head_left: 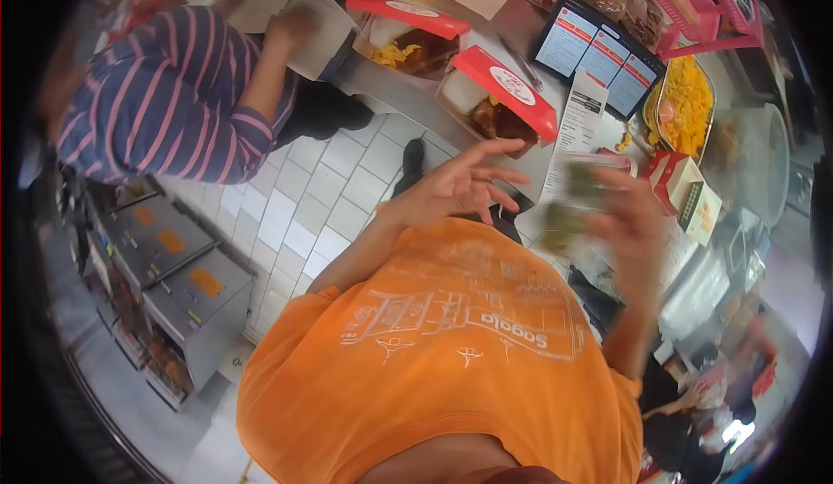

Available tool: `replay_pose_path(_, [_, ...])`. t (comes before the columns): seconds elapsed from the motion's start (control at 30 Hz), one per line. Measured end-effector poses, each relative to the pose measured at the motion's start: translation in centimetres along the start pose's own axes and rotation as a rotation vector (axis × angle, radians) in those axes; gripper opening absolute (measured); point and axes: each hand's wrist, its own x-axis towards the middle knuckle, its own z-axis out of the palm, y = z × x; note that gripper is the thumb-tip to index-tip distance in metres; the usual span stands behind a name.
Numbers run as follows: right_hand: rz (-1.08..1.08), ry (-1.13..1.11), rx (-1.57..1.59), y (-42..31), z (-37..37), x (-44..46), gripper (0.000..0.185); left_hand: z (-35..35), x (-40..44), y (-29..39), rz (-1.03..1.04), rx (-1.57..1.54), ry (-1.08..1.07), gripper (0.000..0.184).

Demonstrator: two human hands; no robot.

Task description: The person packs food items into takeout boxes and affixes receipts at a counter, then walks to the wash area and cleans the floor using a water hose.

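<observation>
Where boxes (508, 89) line the counter (382, 83), tiles (363, 192) lie below

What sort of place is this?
Most likely a takeaway kitchen or fast-food prep area. Signs: open red-lidded food boxes with food inside, a tablet showing what look like order tickets, and a heap of yellow food nearby.

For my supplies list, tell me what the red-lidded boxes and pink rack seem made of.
Red-lidded boxes: probably thin card, smooth printed finish, judging by flat, folded panels. Pink rack: likely smooth plastic, from its even colour; painted metal possible.
</observation>
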Motion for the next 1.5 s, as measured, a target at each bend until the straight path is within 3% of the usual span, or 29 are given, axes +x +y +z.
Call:
replay_pose_path(0.03, [-0.055, -0.043, -0.086, 0.7, 4.9, 1.5, 0.052, -0.5, -0.3, 0.6, 0.044, 0.113, 0.000, 0.035])
replay_pose_path(0.1, [0.009, 0.129, 0.114, 2.3, 11.8, 2.9, 0.046, -2.8, -1.4, 0.8, 0.094, 0.202, -0.004, 0.031])
replay_pose_path(0.17, [0.081, 0.223, 0.186, 3.8, 14.6, 4.1, 0.042, -7.2, -2.8, 0.0, -0.163, 0.384, 0.279, 0.020])
replay_pose_path(0.23, [0.138, 0.181, 0.166, 5.1, 15.3, 5.8, 0.030, -9.0, -3.2, 0.2, -0.108, 0.367, 0.275, 0.013])
replay_pose_path(0.3, [0.066, 0.186, 0.141, 5.5, 16.2, 6.9, 0.025, -9.7, -3.0, 0.7, 0.074, 0.453, 0.187, 0.016])
replay_pose_path(0.37, [-0.020, 0.174, 0.107, 5.4, 16.4, 7.5, 0.021, -10.1, -2.1, 1.8, 0.130, 0.478, 0.191, 0.013])
replay_pose_path(0.43, [-0.044, 0.409, 0.271, 5.1, 16.3, 7.5, 0.021, -10.8, -0.7, 3.4, 0.418, 0.732, 0.346, 0.018])
replay_pose_path(0.5, [0.060, 0.552, 0.246, 5.5, 16.1, 8.7, 0.022, -13.4, 0.7, 4.7, 0.386, 0.854, 0.419, 0.020])
replay_pose_path(0.57, [-0.125, 0.702, 0.578, 8.5, 15.9, 12.0, 0.022, -15.3, 1.4, 5.9, 0.348, 0.986, 0.490, 0.024])
replay_pose_path(0.6, [-0.129, 0.711, 0.586, 8.7, 16.1, 13.2, 0.022, -15.8, 1.6, 6.5, 0.381, 1.102, 0.470, 0.020])
replay_pose_path(0.67, [-0.360, 1.002, 0.465, 8.2, 16.6, 15.8, 0.021, -16.2, 3.0, 8.2, 0.430, 1.229, 0.427, 0.016])
replay_pose_path(0.73, [-0.375, 1.016, 0.407, 8.4, 17.0, 18.8, 0.021, -16.1, 4.3, 9.5, 0.779, 1.481, 0.335, 0.012])
replay_pose_path(0.83, [-0.324, 1.030, 0.189, 7.8, 18.2, 20.8, 0.021, -17.3, 7.2, 10.2, 0.842, 1.733, 0.421, 0.025])
replay_pose_path(0.87, [-0.270, 1.028, 0.037, 7.2, 18.4, 21.1, 0.020, -18.7, 8.3, 10.2, 0.811, 1.893, 0.445, 0.028])
replay_pose_path(0.9, [-0.278, 1.028, 0.037, 6.9, 18.4, 21.2, 0.020, -19.3, 9.1, 10.4, 0.818, 1.894, 0.450, 0.028])
replay_pose_path(0.97, [-0.251, 1.106, 0.134, 6.8, 18.3, 20.5, 0.021, -20.6, 10.3, 10.3, 0.716, 2.202, 0.538, 0.022])
replay_pose_path(1.0, [-0.232, 1.125, 0.093, 6.7, 18.3, 19.5, 0.020, -21.1, 10.4, 9.9, 0.721, 2.197, 0.551, 0.022])
replay_pose_path(1.03, [-0.240, 1.125, 0.086, 6.5, 18.2, 18.0, 0.020, -21.3, 10.6, 9.5, 0.594, 2.266, 0.520, 0.022])
replay_pose_path(1.07, [-0.280, 1.058, 0.154, 6.1, 17.8, 16.3, 0.019, -21.4, 11.0, 9.3, 0.470, 2.329, 0.483, 0.024])
replay_pose_path(1.17, [-0.463, 0.982, 0.380, 6.6, 15.1, 11.0, 0.018, -19.5, 10.8, 10.4, 0.371, 2.315, 0.382, 0.023])
replay_pose_path(1.2, [-0.455, 1.054, 0.333, 5.9, 13.3, 8.6, 0.017, -16.2, 9.3, 11.9, 0.191, 2.260, 0.381, 0.022])
replay_pose_path(1.27, [-0.350, 1.218, 0.099, 4.7, 6.6, 5.1, 0.017, -15.1, 7.2, 11.0, 0.917, 2.089, 0.540, 0.023])
replay_pose_path(1.3, [-0.244, 1.302, -0.086, 4.6, 2.7, 4.1, 0.018, -13.6, 5.0, 10.5, 0.523, 2.048, 0.637, 0.030])
replay_pose_path(1.33, [-0.377, 1.393, 0.091, 1.7, 0.3, 3.7, 0.021, -12.7, 3.6, 10.3, 0.130, 1.975, 0.712, 0.038])
replay_pose_path(1.37, [-0.421, 1.497, -0.117, 4.6, -6.6, 4.5, 0.025, -14.1, 3.5, 10.2, 0.122, 1.985, 0.689, 0.038])
replay_pose_path(1.43, [-0.339, 1.493, -0.414, 2.0, -12.5, 4.8, 0.035, -18.9, 2.5, 8.8, -0.669, 0.601, 0.515, 0.057])
replay_pose_path(1.47, [-0.449, 1.455, -0.682, 2.5, -15.2, 5.5, 0.039, -20.3, 2.9, 7.2, -0.625, 0.389, 0.449, 0.061])
replay_pose_path(1.5, [-0.426, 1.463, -0.687, 3.1, -14.7, 4.8, 0.039, -20.7, 3.8, 5.6, -0.643, 0.396, 0.436, 0.061])
